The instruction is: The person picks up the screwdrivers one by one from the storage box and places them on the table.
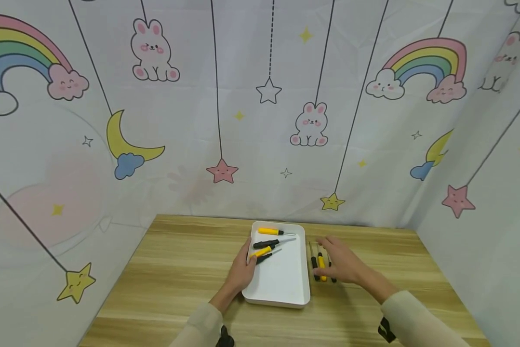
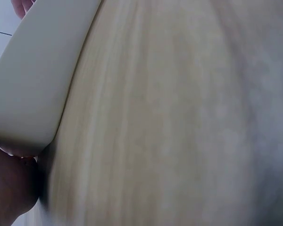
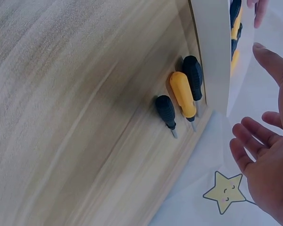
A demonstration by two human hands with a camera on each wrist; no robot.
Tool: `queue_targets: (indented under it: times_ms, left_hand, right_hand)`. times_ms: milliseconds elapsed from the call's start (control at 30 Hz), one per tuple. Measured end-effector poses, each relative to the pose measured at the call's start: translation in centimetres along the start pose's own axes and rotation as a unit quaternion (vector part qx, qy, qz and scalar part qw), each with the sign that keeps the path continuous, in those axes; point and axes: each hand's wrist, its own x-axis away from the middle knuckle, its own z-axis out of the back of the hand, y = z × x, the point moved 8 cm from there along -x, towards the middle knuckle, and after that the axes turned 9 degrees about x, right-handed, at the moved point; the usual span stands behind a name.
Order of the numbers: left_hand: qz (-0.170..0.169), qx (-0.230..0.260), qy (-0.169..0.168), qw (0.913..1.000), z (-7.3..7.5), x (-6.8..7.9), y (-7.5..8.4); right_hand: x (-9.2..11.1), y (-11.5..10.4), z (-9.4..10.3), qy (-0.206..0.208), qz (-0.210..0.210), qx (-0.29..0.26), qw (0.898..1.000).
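A white tray [image 1: 279, 284] stands on the table, holding several screwdrivers in its upper part, yellow-handled [image 1: 268, 231] and black-handled [image 1: 265, 244]. My left hand [image 1: 241, 271] grips the tray's left side, thumb over the rim close to the lower handles. In the left wrist view the tray's outer wall [image 2: 37, 70] fills the upper left. To the right of the tray lie three more screwdrivers: a yellow one [image 3: 182, 94] between two black ones [image 3: 193, 77]. Over them hovers my right hand [image 1: 344, 260], fingers spread and loosely bent, with nothing held.
The wood-grain table [image 1: 177, 270] extends on both sides of the tray. A white curtain [image 1: 260, 135] printed with rainbows, rabbits and stars hangs behind the table's far edge and along both sides.
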Motion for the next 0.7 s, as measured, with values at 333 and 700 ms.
queue_targets:
  times_ms: [333, 700]
  left_hand:
    - [0.011, 0.002, 0.002, 0.9999, 0.0, 0.0, -0.2]
    - [0.008, 0.005, 0.002, 0.9999, 0.0, 0.1, 0.1]
  right_hand:
    - [0.0, -0.2, -0.6, 0.005, 0.000, -0.013, 1.000]
    - [-0.2, -0.5, -1.1, -0.011, -0.025, -0.047, 0.999]
